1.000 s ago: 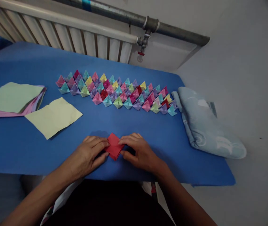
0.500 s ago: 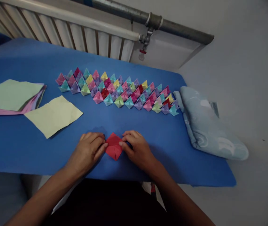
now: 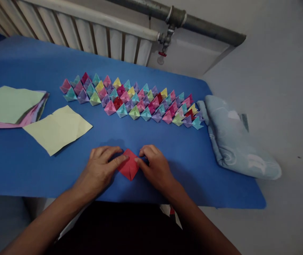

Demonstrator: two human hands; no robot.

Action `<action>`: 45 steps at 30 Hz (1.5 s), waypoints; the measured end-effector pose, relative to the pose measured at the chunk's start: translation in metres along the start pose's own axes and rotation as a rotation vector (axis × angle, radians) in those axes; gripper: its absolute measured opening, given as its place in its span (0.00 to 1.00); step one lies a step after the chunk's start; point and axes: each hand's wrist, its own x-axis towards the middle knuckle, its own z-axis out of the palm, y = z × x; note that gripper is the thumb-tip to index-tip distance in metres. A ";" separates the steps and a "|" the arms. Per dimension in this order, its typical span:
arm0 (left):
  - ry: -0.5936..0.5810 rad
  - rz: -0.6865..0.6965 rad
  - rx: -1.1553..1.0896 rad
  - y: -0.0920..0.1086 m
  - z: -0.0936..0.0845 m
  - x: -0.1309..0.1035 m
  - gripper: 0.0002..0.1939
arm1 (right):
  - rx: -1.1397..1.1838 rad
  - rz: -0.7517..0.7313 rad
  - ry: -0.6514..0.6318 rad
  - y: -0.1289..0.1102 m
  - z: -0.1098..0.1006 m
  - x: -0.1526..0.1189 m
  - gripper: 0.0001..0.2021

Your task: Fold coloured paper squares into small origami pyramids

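A small red folded paper (image 3: 130,169), diamond-shaped with a slit near its lower corner, lies on the blue table between my hands. My left hand (image 3: 99,166) lays its thumb on the paper's upper left part, its fingers curled by the left edge. On the other side, my right hand (image 3: 155,165) pinches the right corner, thumb on top and fingers bent behind. Beyond them stand rows of small folded paper boats (image 3: 134,112) in pink, blue, green, yellow, purple and red.
To the left lie a pale yellow paper sheet (image 3: 59,130) and a stack of coloured paper (image 3: 10,104). A folded grey-blue cloth (image 3: 236,138) rests at the table's right end. A radiator (image 3: 95,26) and a pipe (image 3: 209,28) run along the back wall.
My left thumb has moved right, from the paper's left corner onto its upper face. The right hand stays at the right corner. The view has shifted slightly.
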 end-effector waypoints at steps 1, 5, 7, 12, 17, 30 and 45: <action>0.003 0.064 0.006 -0.001 0.000 0.000 0.15 | -0.012 -0.011 -0.004 0.001 0.000 0.000 0.02; -0.045 0.207 -0.009 -0.003 0.000 -0.001 0.16 | -0.079 -0.034 0.011 0.006 -0.003 -0.003 0.01; -0.062 0.204 -0.006 -0.003 -0.001 -0.004 0.16 | -0.126 -0.056 0.026 0.006 -0.004 -0.005 0.01; -0.055 0.135 -0.008 -0.001 -0.001 -0.013 0.17 | -0.248 -0.243 0.019 -0.004 -0.001 -0.011 0.08; -0.126 0.090 -0.080 0.001 -0.011 -0.011 0.17 | -0.133 -0.286 -0.124 -0.009 -0.003 -0.015 0.09; -0.114 0.044 -0.103 0.000 -0.012 -0.003 0.12 | -0.073 -0.230 -0.248 -0.010 -0.014 -0.011 0.18; -0.140 0.041 -0.143 -0.002 -0.015 -0.004 0.13 | -0.109 -0.186 -0.199 -0.012 -0.006 -0.007 0.04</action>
